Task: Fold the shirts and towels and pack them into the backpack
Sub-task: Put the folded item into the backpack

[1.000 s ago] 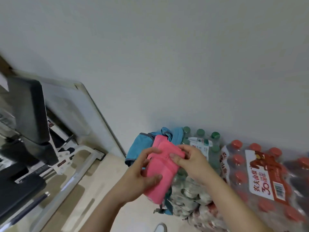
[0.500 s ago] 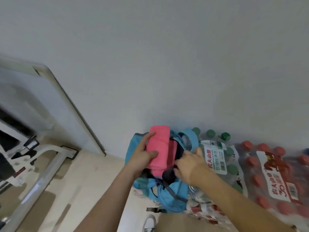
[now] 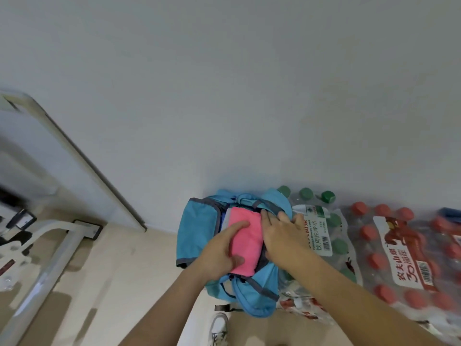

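Pink terry cloth, folded into a thick oblong pad, sits upright in the mouth of the backpack (image 3: 194, 228); this pink towel (image 3: 247, 243) has its lower end sunk between the dark-edged lips of the opening and its upper end showing above them. The left hand (image 3: 217, 253) grips the towel from its left side, with the forefinger (image 3: 237, 225) laid long across the upper face and the thumb (image 3: 237, 260) pressed onto the lower face, so the cloth lies just beyond the palm. The right hand (image 3: 284, 236) lies flat against the towel's right edge, its fingers (image 3: 265, 217) fairly straight and close together and touching the rim of the opening; it holds nothing that shows. The backpack is thin, crinkled blue nylon with grey binding, slumped soft against a plain pale wall (image 3: 224, 96). Just beside it on the right stand shrink-wrapped packs of clear bottles, one with green caps (image 3: 306, 193) and one with red caps (image 3: 359, 208). A white tubular metal frame (image 3: 50, 245) rests on the beige floor (image 3: 129, 258) well to the left.
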`<state>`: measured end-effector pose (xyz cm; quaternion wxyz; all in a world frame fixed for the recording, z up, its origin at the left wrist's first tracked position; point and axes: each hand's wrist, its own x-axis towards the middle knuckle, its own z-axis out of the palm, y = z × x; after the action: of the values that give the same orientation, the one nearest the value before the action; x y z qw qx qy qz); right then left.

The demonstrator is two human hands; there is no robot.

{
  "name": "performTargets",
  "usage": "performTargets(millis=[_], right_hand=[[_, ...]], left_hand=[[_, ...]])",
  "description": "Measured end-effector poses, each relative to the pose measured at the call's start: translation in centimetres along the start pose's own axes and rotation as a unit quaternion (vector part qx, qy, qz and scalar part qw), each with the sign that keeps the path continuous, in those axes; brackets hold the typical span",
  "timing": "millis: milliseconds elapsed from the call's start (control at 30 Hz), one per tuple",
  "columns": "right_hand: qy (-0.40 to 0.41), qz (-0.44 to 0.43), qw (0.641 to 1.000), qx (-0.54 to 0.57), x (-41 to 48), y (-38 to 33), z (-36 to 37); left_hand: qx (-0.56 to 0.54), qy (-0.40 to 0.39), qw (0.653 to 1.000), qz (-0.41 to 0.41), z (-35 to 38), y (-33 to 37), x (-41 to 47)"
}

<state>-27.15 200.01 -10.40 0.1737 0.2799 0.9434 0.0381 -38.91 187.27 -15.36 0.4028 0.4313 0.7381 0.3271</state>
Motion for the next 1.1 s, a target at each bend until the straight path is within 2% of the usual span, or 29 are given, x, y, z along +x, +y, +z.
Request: performTargets(millis=[67, 100, 167, 200, 267, 333, 400, 667, 733, 800, 867, 900, 967, 1067, 1100], right_hand=[[0.004, 0.003, 1.0, 0.006, 0.1, 0.3, 0.4], [0.006, 0.001, 1.0, 0.009, 0.0, 0.4, 0.4], [0.012, -0.01, 1.0, 0.021, -0.2, 0.9, 0.3], [0.018, -0.017, 0.999, 0.028, -0.5, 1.1, 0.2], [0.035, -0.04, 0.997, 0.047, -1.0, 1.9, 0.6], [0.072, -0.071, 0.994, 0.049, -1.6, 3.0, 1.3], [0.097, -0.077, 0.99, 0.062, -2.1, 3.9, 2.0], [0.113, -0.065, 0.987, 0.099, -2.6, 4.2, 2.2], [0.106, -0.059, 0.987, 0.108, -2.8, 4.2, 2.1], [0.091, -0.058, 0.986, 0.124, -2.9, 4.1, 2.1], [0.053, -0.048, 0.985, 0.155, -3.0, 4.0, 1.9], [0.043, -0.045, 0.984, 0.164, -3.2, 3.9, 1.7], [0.044, -0.039, 0.983, 0.174, -3.5, 3.5, 1.3], [0.056, -0.038, 0.977, 0.202, -4.3, 2.9, 1.0], [0.064, -0.034, 0.971, 0.227, -4.6, 2.7, 0.9]], left_hand=[[0.114, 0.003, 0.993, 0.007, 0.2, 0.3, 0.2], [0.199, 0.018, 0.98, 0.007, 0.2, 0.7, 0.3], [0.382, 0.075, 0.921, 0.019, -0.3, 1.5, 0.5], [0.436, 0.089, 0.895, 0.04, -0.4, 1.8, 0.7], [0.473, 0.057, 0.874, 0.096, -0.8, 1.6, 1.2], [0.487, -0.014, 0.865, 0.121, -1.0, 1.0, 1.8], [0.488, -0.044, 0.864, 0.115, -1.1, 0.2, 2.5], [0.479, -0.047, 0.872, 0.086, 1.3, 0.4, 4.9], [0.439, -0.062, 0.892, 0.089, 1.0, 0.2, 5.1], [0.354, -0.065, 0.927, 0.104, -0.3, 0.4, 5.1], [0.245, -0.029, 0.961, 0.125, -1.7, 0.8, 4.8], [0.225, 0.004, 0.964, 0.141, -2.2, 1.0, 4.5], [0.278, 0.024, 0.945, 0.172, -2.3, 1.3, 3.4], [0.396, -0.044, 0.907, 0.135, -1.3, 1.6, 2.1], [0.396, -0.048, 0.908, 0.125, -1.1, 1.8, 2.0]])
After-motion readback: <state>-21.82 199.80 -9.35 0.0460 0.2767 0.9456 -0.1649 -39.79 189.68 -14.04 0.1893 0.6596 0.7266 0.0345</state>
